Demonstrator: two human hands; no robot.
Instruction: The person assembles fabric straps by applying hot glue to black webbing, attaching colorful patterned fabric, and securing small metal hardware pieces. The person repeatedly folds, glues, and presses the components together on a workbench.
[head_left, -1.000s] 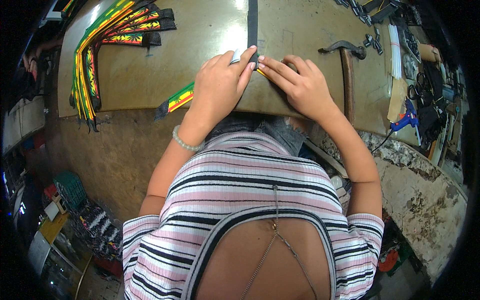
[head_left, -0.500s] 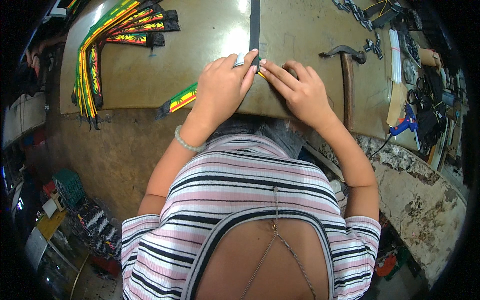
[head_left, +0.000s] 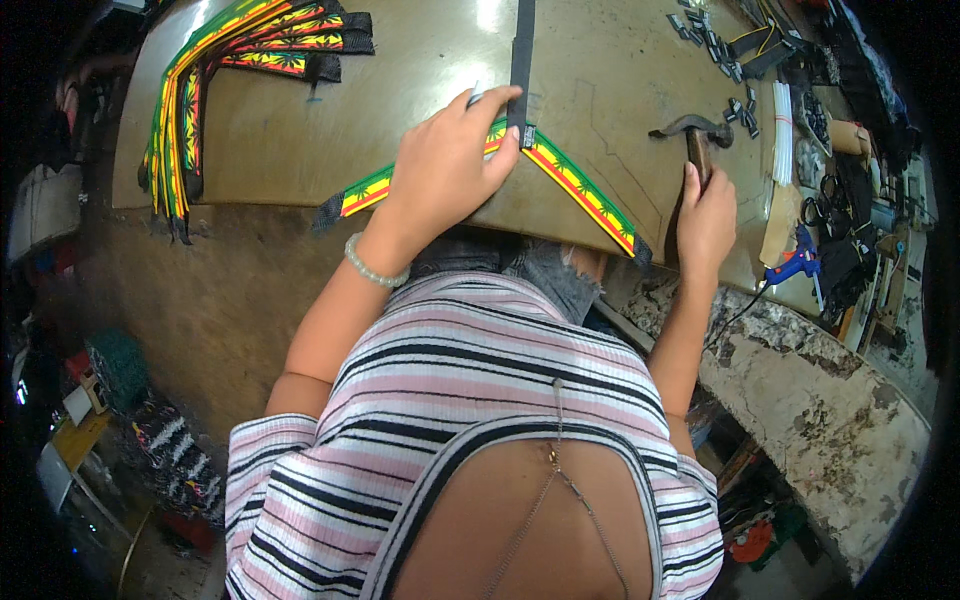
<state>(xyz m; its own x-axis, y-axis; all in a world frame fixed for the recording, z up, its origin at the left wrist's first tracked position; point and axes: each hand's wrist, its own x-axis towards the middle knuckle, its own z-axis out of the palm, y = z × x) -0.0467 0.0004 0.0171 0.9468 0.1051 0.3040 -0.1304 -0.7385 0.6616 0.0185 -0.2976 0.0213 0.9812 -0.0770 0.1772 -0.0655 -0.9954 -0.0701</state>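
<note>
At twelve o'clock, my left grip (head_left: 450,150) touches the black strap (head_left: 521,60) over the patterned band (head_left: 582,189); whether it pinches, I cannot tell. At two, my right grip (head_left: 706,215) wraps the hammer (head_left: 699,152).

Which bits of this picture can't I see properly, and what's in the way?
All in the head view:
- Part of the leaf-patterned strip: covered by the left hand.
- The lower part of the hammer handle: hidden by the right hand.
- The black strap's far end: cut off by the top edge.
- Details of the small dark pieces: too small to tell.
</note>
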